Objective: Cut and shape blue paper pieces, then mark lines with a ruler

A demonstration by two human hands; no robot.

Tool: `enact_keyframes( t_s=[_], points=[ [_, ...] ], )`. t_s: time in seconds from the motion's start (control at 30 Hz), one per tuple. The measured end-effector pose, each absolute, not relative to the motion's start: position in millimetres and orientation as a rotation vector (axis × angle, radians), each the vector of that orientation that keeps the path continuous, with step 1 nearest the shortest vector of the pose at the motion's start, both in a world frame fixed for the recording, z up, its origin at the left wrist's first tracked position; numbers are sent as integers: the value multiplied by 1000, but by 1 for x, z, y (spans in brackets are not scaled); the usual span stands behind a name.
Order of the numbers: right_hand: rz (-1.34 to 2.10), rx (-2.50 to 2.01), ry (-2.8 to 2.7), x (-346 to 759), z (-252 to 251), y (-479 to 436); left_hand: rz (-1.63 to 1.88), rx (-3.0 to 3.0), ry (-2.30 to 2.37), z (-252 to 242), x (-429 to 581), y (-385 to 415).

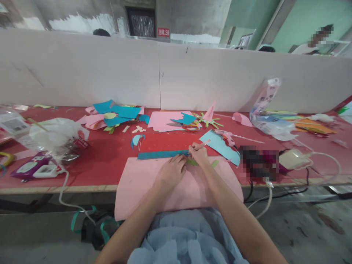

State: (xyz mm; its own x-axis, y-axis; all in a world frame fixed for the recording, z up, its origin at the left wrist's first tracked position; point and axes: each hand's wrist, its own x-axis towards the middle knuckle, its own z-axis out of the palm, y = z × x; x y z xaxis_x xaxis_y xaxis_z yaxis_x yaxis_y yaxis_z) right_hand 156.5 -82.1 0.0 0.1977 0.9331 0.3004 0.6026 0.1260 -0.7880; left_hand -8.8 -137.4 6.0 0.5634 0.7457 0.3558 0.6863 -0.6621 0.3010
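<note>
A large pink sheet of paper [137, 183] lies in front of me and hangs over the table's near edge. Along its far edge runs a blue ruler [154, 154]. My left hand [174, 167] lies flat on the sheet, its fingertips at the ruler's near edge. Closed around a slim, pale pen [206, 143], my right hand [200, 156] rests at the ruler's right end; the pen's tip is hidden. A green paper strip [192, 162] lies under and beside the right hand. Beyond the ruler is a small curled blue-and-white paper piece [136, 140].
Scissors [189, 127] lie on pink sheets at the back. Right of my hands are a light-blue sheet [221, 146], a pink glue gun [227, 137] and a white power strip [294, 160] with cables. Plastic bags [57, 134] stand left. A white partition [110, 73] closes off the back.
</note>
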Motion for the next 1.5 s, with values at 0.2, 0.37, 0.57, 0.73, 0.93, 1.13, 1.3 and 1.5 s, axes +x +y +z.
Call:
enact_keyframes(
  t_s=[0.2,0.37,0.57,0.73,0.93,1.13,1.3,1.5],
  points=[
    [442,-1567,-1511,156,1,-83,703,2662,1235,6,-8,-138],
    [473,-1565,-1464,155,4,-84,690,2667,1224,6,-8,-138],
    [510,-1534,-1483,155,3,-85,702,2668,1220,6,-9,-138],
    [463,-1571,-1437,157,3,-83,703,2656,1232,5,-8,-138],
    [452,-1600,-1454,158,4,-82,689,2678,1223,6,-8,-138],
    [461,-1586,-1477,158,4,-82,686,2679,1216,5,-9,-137],
    [383,-1645,-1511,158,3,-81,683,2676,1216,5,-9,-137],
    [423,-1607,-1504,158,4,-82,684,2660,1223,6,-8,-137]
  ],
)
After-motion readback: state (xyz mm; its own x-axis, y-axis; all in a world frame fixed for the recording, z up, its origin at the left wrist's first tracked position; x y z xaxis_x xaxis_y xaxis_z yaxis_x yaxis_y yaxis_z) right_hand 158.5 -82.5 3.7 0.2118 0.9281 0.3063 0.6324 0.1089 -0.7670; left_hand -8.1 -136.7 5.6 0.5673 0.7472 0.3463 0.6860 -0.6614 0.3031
